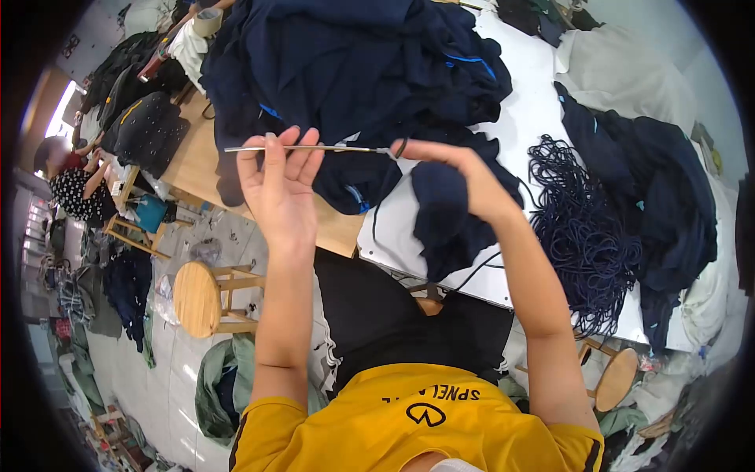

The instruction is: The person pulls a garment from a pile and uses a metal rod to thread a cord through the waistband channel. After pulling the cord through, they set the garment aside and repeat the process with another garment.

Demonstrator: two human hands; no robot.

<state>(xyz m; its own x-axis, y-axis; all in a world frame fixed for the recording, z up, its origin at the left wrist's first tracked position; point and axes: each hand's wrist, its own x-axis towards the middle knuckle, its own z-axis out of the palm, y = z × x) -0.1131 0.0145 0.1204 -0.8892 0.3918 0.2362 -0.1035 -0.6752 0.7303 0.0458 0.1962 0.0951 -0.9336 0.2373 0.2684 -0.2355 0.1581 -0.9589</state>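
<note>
— Metal rod: our left hand pinches one end, above the desk.
— Our right hand pinches the cord at its tip. We think threading needs steady pulling.

rod: silver metal
garment pile: navy, blue trim
cord bundle: dark navy
table: white
stool: light wood
shirt: yellow, black print

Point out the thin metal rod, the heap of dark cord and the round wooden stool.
metal rod [314, 148], head view, mid-shaft.
heap of dark cord [582, 228], head view, centre of the tangle.
wooden stool [195, 299], head view, seat top.
</note>
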